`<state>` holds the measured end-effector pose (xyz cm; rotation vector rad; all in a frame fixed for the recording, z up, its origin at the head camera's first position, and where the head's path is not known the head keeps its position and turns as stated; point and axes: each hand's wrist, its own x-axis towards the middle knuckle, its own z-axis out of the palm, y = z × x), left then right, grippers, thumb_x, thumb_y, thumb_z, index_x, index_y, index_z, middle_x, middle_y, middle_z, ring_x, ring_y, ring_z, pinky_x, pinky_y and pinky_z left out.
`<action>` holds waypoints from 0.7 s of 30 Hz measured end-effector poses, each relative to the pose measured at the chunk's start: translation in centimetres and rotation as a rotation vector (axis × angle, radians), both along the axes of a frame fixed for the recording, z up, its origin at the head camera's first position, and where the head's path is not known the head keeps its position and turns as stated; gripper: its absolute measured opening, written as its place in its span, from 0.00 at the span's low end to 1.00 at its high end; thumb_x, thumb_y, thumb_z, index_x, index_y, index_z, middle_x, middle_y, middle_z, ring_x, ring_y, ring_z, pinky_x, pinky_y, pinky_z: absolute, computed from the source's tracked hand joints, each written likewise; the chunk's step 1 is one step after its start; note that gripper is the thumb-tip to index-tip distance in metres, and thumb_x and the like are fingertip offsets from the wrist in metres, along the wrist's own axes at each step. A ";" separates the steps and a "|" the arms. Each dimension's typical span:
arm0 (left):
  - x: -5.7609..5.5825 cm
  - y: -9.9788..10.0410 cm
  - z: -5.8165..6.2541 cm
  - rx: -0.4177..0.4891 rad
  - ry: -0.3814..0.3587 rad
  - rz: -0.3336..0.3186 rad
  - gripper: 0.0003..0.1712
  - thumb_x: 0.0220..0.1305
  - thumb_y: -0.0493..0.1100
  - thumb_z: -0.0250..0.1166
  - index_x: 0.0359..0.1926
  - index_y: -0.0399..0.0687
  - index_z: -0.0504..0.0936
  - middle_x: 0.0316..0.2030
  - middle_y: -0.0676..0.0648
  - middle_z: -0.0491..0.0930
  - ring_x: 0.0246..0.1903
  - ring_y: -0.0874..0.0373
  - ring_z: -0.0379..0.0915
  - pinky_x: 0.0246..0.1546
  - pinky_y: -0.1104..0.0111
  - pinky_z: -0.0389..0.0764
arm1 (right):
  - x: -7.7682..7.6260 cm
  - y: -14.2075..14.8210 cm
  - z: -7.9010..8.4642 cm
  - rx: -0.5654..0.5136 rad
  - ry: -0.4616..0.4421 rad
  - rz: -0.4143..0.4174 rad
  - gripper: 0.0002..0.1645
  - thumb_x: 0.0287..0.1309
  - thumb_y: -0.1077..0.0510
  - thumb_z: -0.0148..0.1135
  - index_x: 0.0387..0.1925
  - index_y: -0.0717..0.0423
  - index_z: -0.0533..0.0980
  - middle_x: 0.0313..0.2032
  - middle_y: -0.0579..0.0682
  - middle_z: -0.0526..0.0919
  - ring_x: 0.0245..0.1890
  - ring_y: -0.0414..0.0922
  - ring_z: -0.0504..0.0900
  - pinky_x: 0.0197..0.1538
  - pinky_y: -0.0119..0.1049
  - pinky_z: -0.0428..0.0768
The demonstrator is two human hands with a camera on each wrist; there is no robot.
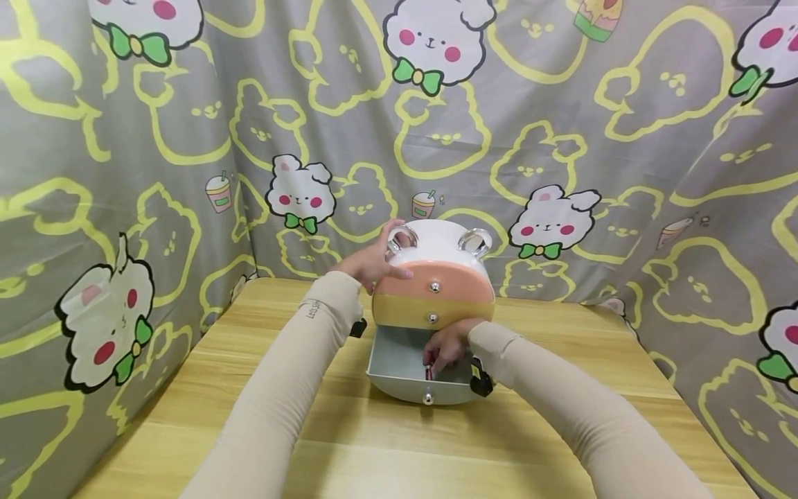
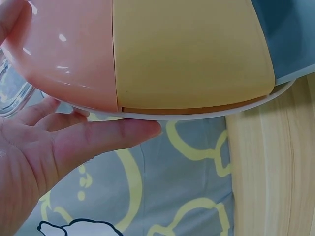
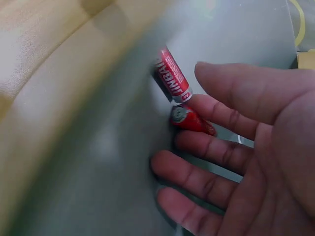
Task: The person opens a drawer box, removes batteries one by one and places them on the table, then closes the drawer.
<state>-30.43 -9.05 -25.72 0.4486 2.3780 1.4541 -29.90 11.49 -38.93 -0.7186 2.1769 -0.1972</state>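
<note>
A small three-drawer storage box [image 1: 434, 277] with clear round ears stands on the table. Its peach top drawer [image 2: 69, 59] and yellow middle drawer [image 2: 192, 54] are closed; the grey-green bottom drawer [image 1: 399, 360] is pulled out. My left hand [image 1: 374, 260] rests on the box's upper left side, its thumb on the peach front and its fingers stretched along the side. Inside the bottom drawer, my right hand [image 3: 236, 142] reaches down with thumb and fingers apart. Two red batteries, an upper one [image 3: 173, 76] and a lower one [image 3: 194, 122], lie right at its fingertips.
The box stands on a light wood table [image 1: 280, 388]. A grey curtain [image 1: 355, 62] printed with rabbits and yellow outlines hangs behind and at both sides. Silver knobs, such as the bottom one [image 1: 428, 398], stick out from the drawer fronts.
</note>
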 end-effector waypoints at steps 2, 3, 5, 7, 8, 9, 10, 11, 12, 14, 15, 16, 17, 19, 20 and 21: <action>-0.5 0.0 -0.5 0.004 0.006 0.002 0.61 0.45 0.40 0.73 0.63 0.83 0.37 0.66 0.33 0.40 0.59 0.35 0.51 0.24 0.42 0.74 | 0.1 0.0 -0.1 -0.023 -0.014 0.005 0.08 0.57 0.56 0.59 0.40 0.51 0.74 0.29 0.45 0.74 0.29 0.41 0.71 0.28 0.31 0.68; -0.8 0.0 -0.8 0.002 0.012 0.006 0.61 0.44 0.41 0.74 0.62 0.85 0.38 0.65 0.33 0.41 0.59 0.35 0.52 0.23 0.42 0.74 | 0.1 0.1 -0.1 -0.035 -0.020 0.009 0.07 0.58 0.57 0.58 0.38 0.52 0.75 0.28 0.46 0.74 0.29 0.41 0.71 0.27 0.31 0.68; -1.4 0.0 -1.4 -0.009 0.029 0.012 0.61 0.43 0.43 0.75 0.60 0.88 0.38 0.65 0.34 0.41 0.58 0.36 0.53 0.21 0.44 0.74 | 0.3 0.1 -0.1 -0.057 -0.024 0.019 0.05 0.58 0.59 0.57 0.36 0.55 0.76 0.27 0.49 0.75 0.28 0.42 0.72 0.28 0.32 0.68; -1.9 -0.1 -1.9 -0.018 0.050 0.014 0.61 0.42 0.45 0.75 0.60 0.90 0.38 0.65 0.35 0.42 0.57 0.36 0.55 0.19 0.45 0.75 | 0.3 0.2 -0.1 -0.071 -0.015 0.031 0.04 0.59 0.59 0.57 0.35 0.56 0.76 0.27 0.52 0.76 0.27 0.42 0.72 0.29 0.32 0.69; -2.0 -0.1 -2.1 -0.018 0.058 0.015 0.61 0.42 0.45 0.75 0.59 0.90 0.38 0.65 0.35 0.41 0.56 0.36 0.55 0.19 0.45 0.75 | 0.4 0.2 -0.1 -0.074 -0.007 0.034 0.04 0.59 0.60 0.57 0.34 0.57 0.76 0.28 0.53 0.77 0.27 0.42 0.72 0.29 0.32 0.69; -2.1 -0.1 -2.2 -0.018 0.064 0.015 0.61 0.41 0.45 0.76 0.59 0.90 0.38 0.65 0.35 0.41 0.56 0.36 0.55 0.18 0.45 0.75 | 0.4 0.2 -0.1 -0.071 0.001 0.035 0.04 0.58 0.60 0.57 0.34 0.57 0.76 0.28 0.53 0.77 0.27 0.42 0.73 0.29 0.32 0.69; -2.2 -0.1 -2.2 -0.018 0.071 0.013 0.61 0.41 0.46 0.76 0.59 0.90 0.38 0.65 0.35 0.41 0.56 0.36 0.55 0.18 0.46 0.75 | 0.5 0.2 -0.1 -0.070 0.018 0.040 0.04 0.58 0.60 0.57 0.33 0.56 0.76 0.28 0.54 0.78 0.27 0.42 0.73 0.29 0.31 0.69; -2.2 -0.1 -2.2 -0.019 0.073 0.016 0.61 0.41 0.46 0.76 0.59 0.91 0.38 0.65 0.35 0.41 0.56 0.36 0.55 0.18 0.46 0.75 | 0.5 0.2 -0.1 -0.066 0.037 0.044 0.04 0.58 0.59 0.57 0.32 0.56 0.76 0.28 0.54 0.78 0.27 0.42 0.73 0.29 0.31 0.69; -2.1 -0.1 -2.2 -0.021 0.077 0.019 0.61 0.41 0.46 0.76 0.59 0.91 0.38 0.65 0.35 0.41 0.55 0.35 0.56 0.18 0.46 0.75 | 0.6 0.2 0.0 -0.064 0.057 0.047 0.05 0.58 0.59 0.57 0.31 0.56 0.76 0.28 0.53 0.79 0.27 0.42 0.73 0.28 0.30 0.69; -2.1 -0.1 -2.2 -0.023 0.080 0.022 0.61 0.41 0.47 0.76 0.59 0.91 0.38 0.65 0.35 0.41 0.55 0.35 0.57 0.18 0.46 0.75 | 0.7 0.1 0.0 -0.057 0.093 0.054 0.05 0.58 0.58 0.58 0.29 0.56 0.77 0.27 0.52 0.79 0.26 0.41 0.74 0.28 0.29 0.69; -2.1 -0.1 -2.2 -0.026 0.082 0.022 0.61 0.41 0.47 0.76 0.59 0.90 0.38 0.65 0.35 0.41 0.54 0.35 0.57 0.18 0.46 0.75 | 0.8 0.1 0.0 -0.053 0.112 0.059 0.06 0.58 0.58 0.58 0.28 0.55 0.77 0.26 0.51 0.79 0.26 0.40 0.74 0.27 0.28 0.69; -2.1 -0.1 -2.2 -0.026 0.084 0.023 0.62 0.41 0.47 0.76 0.59 0.90 0.38 0.65 0.35 0.41 0.54 0.34 0.57 0.17 0.46 0.75 | 0.9 0.1 0.1 -0.052 0.132 0.063 0.06 0.57 0.58 0.58 0.27 0.54 0.76 0.26 0.50 0.79 0.25 0.40 0.74 0.27 0.28 0.69; -2.1 -0.1 -2.2 -0.028 0.084 0.025 0.62 0.40 0.46 0.76 0.60 0.90 0.38 0.65 0.36 0.41 0.54 0.34 0.58 0.17 0.46 0.75 | 0.9 0.1 0.1 -0.052 0.143 0.066 0.06 0.57 0.58 0.59 0.26 0.54 0.76 0.25 0.49 0.79 0.25 0.39 0.74 0.27 0.27 0.69; -2.1 -0.1 -2.2 -0.026 0.089 0.020 0.61 0.41 0.46 0.76 0.60 0.89 0.38 0.65 0.36 0.40 0.54 0.34 0.57 0.17 0.46 0.74 | 1.0 0.2 0.2 -0.058 0.162 0.079 0.06 0.55 0.59 0.60 0.24 0.53 0.76 0.24 0.48 0.80 0.24 0.38 0.74 0.27 0.27 0.69; -2.1 -0.1 -2.2 -0.029 0.093 0.019 0.61 0.41 0.46 0.76 0.60 0.88 0.38 0.65 0.35 0.40 0.53 0.34 0.57 0.17 0.46 0.74 | 1.0 0.2 0.2 -0.060 0.168 0.087 0.06 0.55 0.59 0.61 0.24 0.52 0.76 0.24 0.48 0.80 0.23 0.38 0.74 0.27 0.27 0.69; -2.1 0.0 -2.2 -0.032 0.098 0.017 0.62 0.41 0.46 0.76 0.60 0.88 0.38 0.65 0.35 0.40 0.53 0.34 0.57 0.17 0.46 0.74 | 1.0 0.3 0.3 -0.063 0.172 0.092 0.06 0.54 0.60 0.62 0.23 0.52 0.75 0.23 0.48 0.80 0.23 0.38 0.74 0.27 0.27 0.70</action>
